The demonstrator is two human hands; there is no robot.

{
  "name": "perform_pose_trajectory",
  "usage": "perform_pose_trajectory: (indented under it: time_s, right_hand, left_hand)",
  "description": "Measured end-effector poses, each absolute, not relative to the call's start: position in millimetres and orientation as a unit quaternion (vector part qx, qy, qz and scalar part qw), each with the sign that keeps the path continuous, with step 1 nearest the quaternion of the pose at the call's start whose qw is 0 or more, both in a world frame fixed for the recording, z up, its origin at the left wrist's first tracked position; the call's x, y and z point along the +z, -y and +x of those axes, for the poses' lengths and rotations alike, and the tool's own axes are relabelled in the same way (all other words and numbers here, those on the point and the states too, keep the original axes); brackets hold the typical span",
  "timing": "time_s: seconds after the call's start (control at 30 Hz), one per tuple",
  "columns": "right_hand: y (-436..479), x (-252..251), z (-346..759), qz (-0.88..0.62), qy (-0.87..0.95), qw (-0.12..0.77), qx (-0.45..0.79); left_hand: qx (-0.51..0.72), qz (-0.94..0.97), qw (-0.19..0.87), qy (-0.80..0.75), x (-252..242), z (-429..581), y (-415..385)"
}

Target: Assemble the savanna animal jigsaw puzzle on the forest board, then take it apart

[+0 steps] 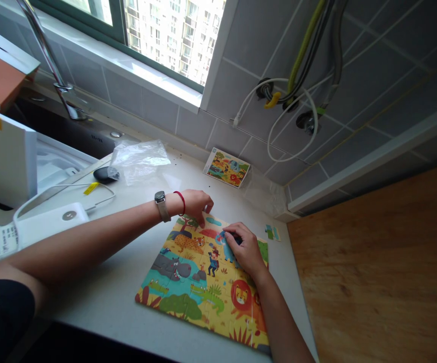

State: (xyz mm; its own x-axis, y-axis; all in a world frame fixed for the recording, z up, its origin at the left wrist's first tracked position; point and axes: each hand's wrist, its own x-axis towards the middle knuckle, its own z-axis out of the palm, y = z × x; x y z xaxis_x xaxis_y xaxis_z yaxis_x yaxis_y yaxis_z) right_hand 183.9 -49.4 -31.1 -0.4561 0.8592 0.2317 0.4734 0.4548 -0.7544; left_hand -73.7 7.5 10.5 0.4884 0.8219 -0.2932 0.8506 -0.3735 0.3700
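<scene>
A colourful animal jigsaw puzzle [211,272] lies flat on the white counter. My left hand [198,204], with a watch and a red band at the wrist, rests at the puzzle's top edge, its fingers curled down; what they hold, if anything, is hidden. On the upper right part of the puzzle, over the blue elephant, is my right hand [243,247], its fingers bent together against the surface; whatever is under them cannot be made out. A loose puzzle piece [272,232] lies to the right of the puzzle's top corner.
A picture card [226,167] leans near the tiled wall, beside clear plastic [266,194]. More clear plastic [141,160] and a black mouse-like object [105,175] are at the left, near a white power bank [67,216] with a cable. Behind is a sink with a faucet [65,91].
</scene>
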Motion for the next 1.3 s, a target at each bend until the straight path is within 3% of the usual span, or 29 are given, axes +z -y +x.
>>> perform_pose_trajectory:
  time_s: [0.33,0.5,0.67,0.77,0.87,1.3]
  right_hand:
    - [48,-29,188,-0.409,0.808,0.307,0.294]
    - [25,-22,230,-0.475,0.782,0.346,0.207]
    - [-5,-35,304,-0.615,0.734,0.270,0.103]
    - [-10,-47,329,-0.646,0.728,0.195,0.117]
    - [-10,-54,337,-0.648,0.728,0.175,0.139]
    - [-27,-75,333,-0.689,0.657,0.264,0.156]
  left_hand:
    - [-0.062,0.838,0.208,-0.500,13,-71,-5]
    - [-0.080,0.835,0.191,-0.510,16,-68,-2]
    - [-0.095,0.831,0.183,-0.517,23,-63,4]
    - [-0.097,0.830,0.181,-0.518,24,-63,4]
    - [-0.099,0.833,0.178,-0.514,21,-65,3]
    - [-0.099,0.831,0.184,-0.515,22,-64,5]
